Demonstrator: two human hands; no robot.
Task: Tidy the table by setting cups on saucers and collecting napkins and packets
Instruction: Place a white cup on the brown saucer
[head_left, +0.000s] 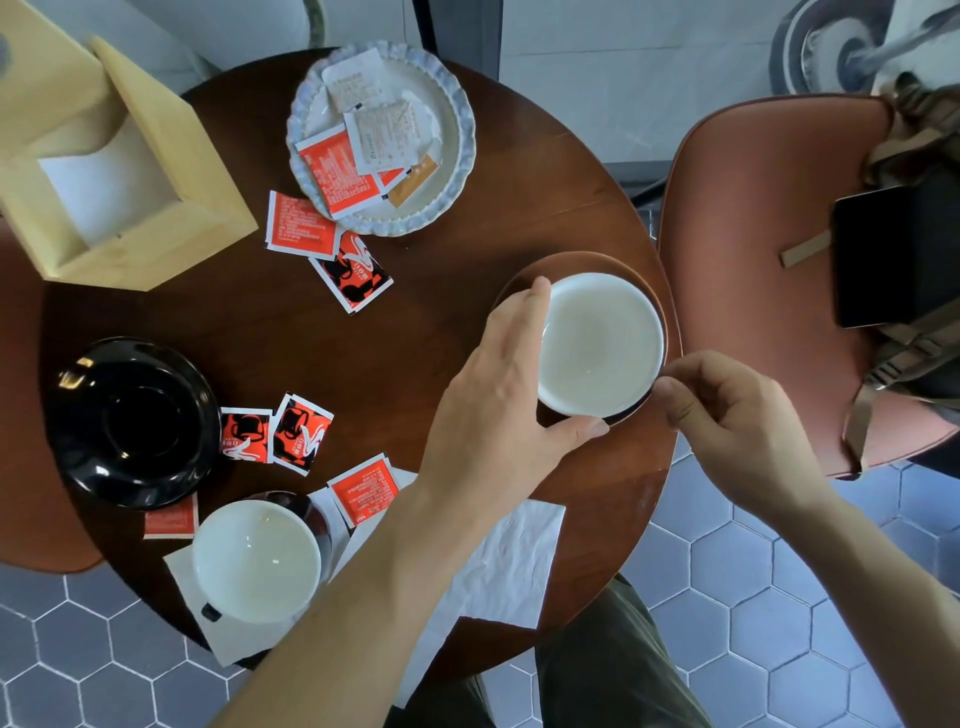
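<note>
A white cup (601, 345) is being gripped at its rim by the left hand (498, 384) over a brown saucer (519, 283) near the round table (363, 338)'s right edge. The cup's near side is being pinched by the right hand (737, 415). Red packets (301, 434) are being left scattered, their print too small to read; a white napkin (509, 561) is lying near.

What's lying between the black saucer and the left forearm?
Head view: two red packets right beside the black saucer, then bare table up to the left forearm.
</note>
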